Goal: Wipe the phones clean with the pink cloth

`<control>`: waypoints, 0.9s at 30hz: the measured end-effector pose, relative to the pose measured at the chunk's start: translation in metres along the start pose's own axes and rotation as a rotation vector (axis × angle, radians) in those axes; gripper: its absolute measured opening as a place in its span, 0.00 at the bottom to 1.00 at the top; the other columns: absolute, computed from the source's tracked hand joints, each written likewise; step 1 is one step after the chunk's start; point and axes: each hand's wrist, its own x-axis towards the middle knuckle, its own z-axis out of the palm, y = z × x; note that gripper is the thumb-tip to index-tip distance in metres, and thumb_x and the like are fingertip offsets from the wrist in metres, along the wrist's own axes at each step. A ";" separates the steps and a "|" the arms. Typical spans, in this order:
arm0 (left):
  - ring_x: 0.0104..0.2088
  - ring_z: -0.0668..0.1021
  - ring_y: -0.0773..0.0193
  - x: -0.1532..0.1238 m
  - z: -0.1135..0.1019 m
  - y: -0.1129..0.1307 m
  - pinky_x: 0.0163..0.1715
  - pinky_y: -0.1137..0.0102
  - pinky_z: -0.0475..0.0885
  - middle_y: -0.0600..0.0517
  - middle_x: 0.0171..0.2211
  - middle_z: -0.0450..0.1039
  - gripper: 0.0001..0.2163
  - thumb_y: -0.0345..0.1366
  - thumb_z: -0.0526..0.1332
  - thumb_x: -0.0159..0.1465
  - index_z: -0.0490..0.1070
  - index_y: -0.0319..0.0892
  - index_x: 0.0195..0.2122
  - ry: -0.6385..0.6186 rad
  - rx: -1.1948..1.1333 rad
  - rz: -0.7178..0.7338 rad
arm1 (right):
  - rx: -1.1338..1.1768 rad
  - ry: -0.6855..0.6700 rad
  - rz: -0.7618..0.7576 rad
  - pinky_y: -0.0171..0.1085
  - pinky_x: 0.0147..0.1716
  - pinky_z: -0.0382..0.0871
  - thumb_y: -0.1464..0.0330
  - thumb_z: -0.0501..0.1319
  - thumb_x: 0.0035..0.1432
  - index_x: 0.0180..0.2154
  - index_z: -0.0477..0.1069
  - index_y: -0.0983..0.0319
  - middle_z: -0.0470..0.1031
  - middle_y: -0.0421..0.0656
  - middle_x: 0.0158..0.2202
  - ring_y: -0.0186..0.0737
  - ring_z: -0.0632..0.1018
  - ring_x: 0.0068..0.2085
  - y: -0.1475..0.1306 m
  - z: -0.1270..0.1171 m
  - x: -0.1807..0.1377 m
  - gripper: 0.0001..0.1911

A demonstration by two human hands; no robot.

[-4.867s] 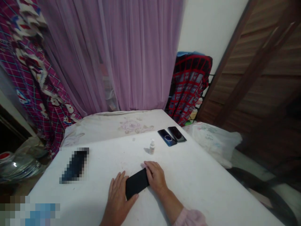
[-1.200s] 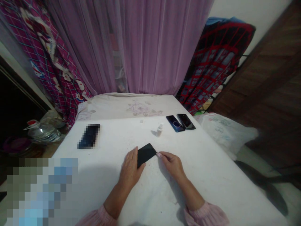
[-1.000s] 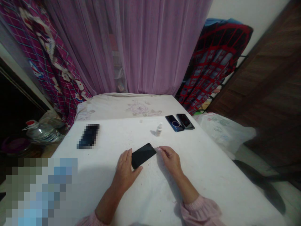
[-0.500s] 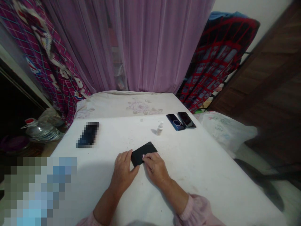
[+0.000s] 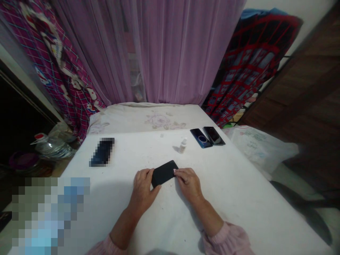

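A black smartphone (image 5: 164, 173) lies tilted on the white tablecloth in front of me. My left hand (image 5: 143, 187) grips its left end, with the thumb along the near edge and the fingers at the far side. Over the phone's right end, my right hand (image 5: 190, 182) pinches a small pale pink piece (image 5: 174, 171), perhaps cloth or tissue, against the surface. Most of that piece is hidden by the fingertips. Beyond the phone stands a small clear spray bottle (image 5: 183, 146) with a whitish label.
Two phones, a blue one (image 5: 201, 138) and a dark one (image 5: 214, 136), lie at the back right. A blurred-out dark object (image 5: 102, 152) lies at the left. A white plastic bag (image 5: 260, 145) sits beyond the right edge; a large water bottle (image 5: 51, 145) stands off the left.
My right hand has slid the pink piece rightward along the phone, from near its middle to its right end. My left hand keeps its hold. The whole view has shifted slightly.
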 end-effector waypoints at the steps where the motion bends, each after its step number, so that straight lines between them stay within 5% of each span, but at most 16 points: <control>1: 0.49 0.72 0.47 0.001 0.001 -0.002 0.52 0.48 0.66 0.42 0.48 0.69 0.23 0.37 0.61 0.59 0.65 0.42 0.57 -0.004 0.000 0.006 | 0.016 -0.018 -0.029 0.41 0.40 0.74 0.78 0.58 0.55 0.35 0.81 0.56 0.82 0.44 0.37 0.41 0.78 0.39 -0.006 0.004 -0.001 0.16; 5: 0.49 0.72 0.47 0.003 0.002 -0.007 0.54 0.47 0.64 0.43 0.47 0.69 0.23 0.37 0.61 0.59 0.65 0.41 0.57 -0.022 -0.008 0.029 | 0.064 -0.063 -0.132 0.40 0.39 0.73 0.78 0.58 0.55 0.36 0.80 0.56 0.81 0.43 0.36 0.41 0.78 0.38 -0.025 0.014 -0.002 0.16; 14: 0.48 0.72 0.48 0.005 -0.001 -0.009 0.50 0.51 0.68 0.43 0.47 0.70 0.24 0.38 0.60 0.59 0.66 0.42 0.57 -0.042 -0.018 0.027 | -0.103 0.027 0.066 0.42 0.41 0.73 0.77 0.58 0.54 0.33 0.80 0.57 0.82 0.43 0.35 0.43 0.79 0.38 0.010 -0.003 0.015 0.14; 22: 0.48 0.72 0.46 0.007 0.000 -0.002 0.53 0.47 0.65 0.42 0.47 0.70 0.26 0.44 0.62 0.60 0.65 0.41 0.57 -0.024 0.060 0.022 | 0.002 -0.036 -0.079 0.40 0.40 0.73 0.79 0.57 0.55 0.37 0.80 0.56 0.82 0.43 0.37 0.42 0.78 0.39 -0.010 0.004 -0.001 0.17; 27: 0.48 0.72 0.46 0.007 0.002 -0.001 0.53 0.47 0.66 0.42 0.47 0.70 0.23 0.42 0.62 0.60 0.67 0.40 0.55 -0.019 0.080 0.013 | -0.022 -0.057 0.021 0.42 0.42 0.73 0.77 0.57 0.55 0.34 0.80 0.56 0.83 0.41 0.36 0.42 0.79 0.37 -0.003 0.008 0.016 0.15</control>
